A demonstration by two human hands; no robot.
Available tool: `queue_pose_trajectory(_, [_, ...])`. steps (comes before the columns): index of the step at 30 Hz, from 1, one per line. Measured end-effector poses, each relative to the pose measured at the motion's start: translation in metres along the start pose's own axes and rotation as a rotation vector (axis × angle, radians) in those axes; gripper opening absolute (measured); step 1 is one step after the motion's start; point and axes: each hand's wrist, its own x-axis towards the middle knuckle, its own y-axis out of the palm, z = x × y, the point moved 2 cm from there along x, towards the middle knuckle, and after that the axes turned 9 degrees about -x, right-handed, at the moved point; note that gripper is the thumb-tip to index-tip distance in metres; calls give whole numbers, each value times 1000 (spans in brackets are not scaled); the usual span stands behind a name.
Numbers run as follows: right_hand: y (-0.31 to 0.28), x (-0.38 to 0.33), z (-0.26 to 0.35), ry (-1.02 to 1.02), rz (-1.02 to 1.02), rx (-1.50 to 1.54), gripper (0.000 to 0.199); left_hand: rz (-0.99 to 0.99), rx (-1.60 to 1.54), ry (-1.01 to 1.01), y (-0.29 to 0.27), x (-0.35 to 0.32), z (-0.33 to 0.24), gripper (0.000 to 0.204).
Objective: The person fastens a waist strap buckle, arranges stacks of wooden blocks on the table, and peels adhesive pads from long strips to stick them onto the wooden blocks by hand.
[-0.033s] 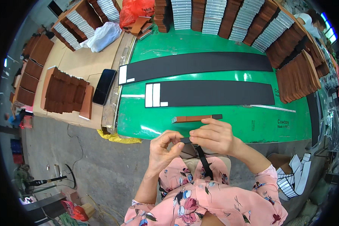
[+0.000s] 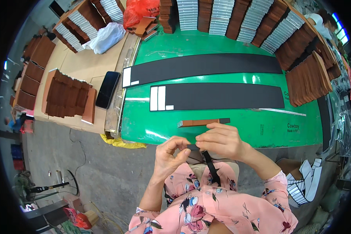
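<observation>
Over the table's near edge, my left hand (image 2: 171, 154) pinches one end of a small black strip (image 2: 192, 147). The other end goes into the fingers of my right hand (image 2: 224, 145), which are closed on it. Fingers cover much of the strip. Just beyond my right fingertips lies a brown wooden block (image 2: 201, 123) with a dark grey end. Two long black panels, a nearer one (image 2: 222, 96) and a farther one (image 2: 206, 67), rest on the green tabletop (image 2: 152, 126). Both carry white patches at their left ends.
Stacks of brown and silver-edged pieces (image 2: 222, 17) line the far side, with brown slats (image 2: 308, 80) at the right. Cardboard at the left holds a phone (image 2: 108, 89) and a brown stack (image 2: 66, 93). A wire basket (image 2: 297, 191) stands on the floor at the right.
The black strip shows slightly more between my fingers. Otherwise my hands and the things on the table look the same.
</observation>
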Motion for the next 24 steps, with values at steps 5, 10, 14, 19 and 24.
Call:
queue_pose_trajectory(5, [3, -6, -5, 183, 85, 224, 25, -12, 21, -10, -8, -10, 6, 22])
queue_pose_trajectory(10, [18, -16, 9, 238, 209, 119, 29, 70, 482, 261, 4, -10, -4, 24])
queue_pose_trajectory(14, [19, -15, 14, 270, 215, 72, 25, 103, 566, 377, 0, -7, -3, 30])
queue_pose_trajectory(19, [23, -12, 19, 266, 136, 68, 27, 110, 567, 438, -6, -7, -1, 34])
queue_pose_trajectory(24, [24, -14, 5, 325, 150, 42, 24, 44, 356, 270, -20, 1, 3, 47])
